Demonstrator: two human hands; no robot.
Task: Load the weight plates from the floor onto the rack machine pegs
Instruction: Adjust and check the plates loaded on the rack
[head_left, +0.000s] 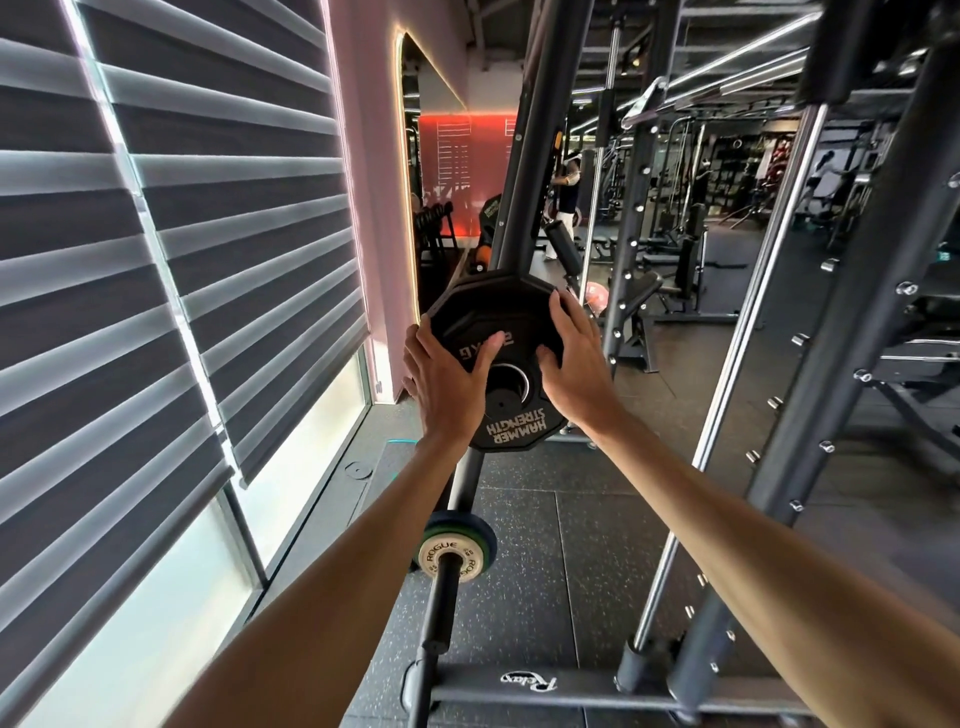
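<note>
Both the left hand (447, 379) and right hand (574, 358) grip the rim of the black plate (514, 428), its hole around the tip of the upper peg (503, 399), so it should be kept square and pushed evenly home against the upright (540, 156).

Left grip (445, 385) and right grip (572, 359), both outstretched, clamp inward together.

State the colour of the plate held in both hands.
The weight plate is black with white lettering, seen in the head view.
</note>
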